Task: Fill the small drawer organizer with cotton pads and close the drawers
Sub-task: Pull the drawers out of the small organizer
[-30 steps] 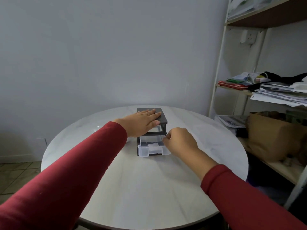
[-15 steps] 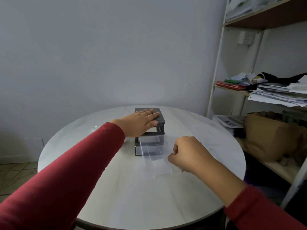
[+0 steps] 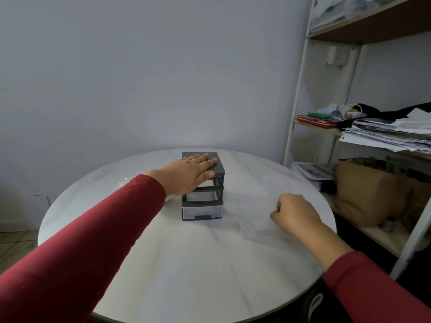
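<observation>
- left hand (image 3: 189, 173) is laid flat on organizer (image 3: 202, 201) top, grip apart; organizer is set on bench (image 3: 186, 264)
- right hand (image 3: 293, 213) grip is curled, apparently clamped on blurred clear drawer (image 3: 254, 226), right of organizer

Grey drawer organizer (image 3: 202, 189) stands upright, bottom clear drawer (image 3: 202, 212) closed; loose clear drawer (image 3: 254, 227) lies apart

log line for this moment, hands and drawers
left hand: flat on organizer top | right hand: holds clear drawer on table | bottom drawer: in | middle slot: empty
</observation>
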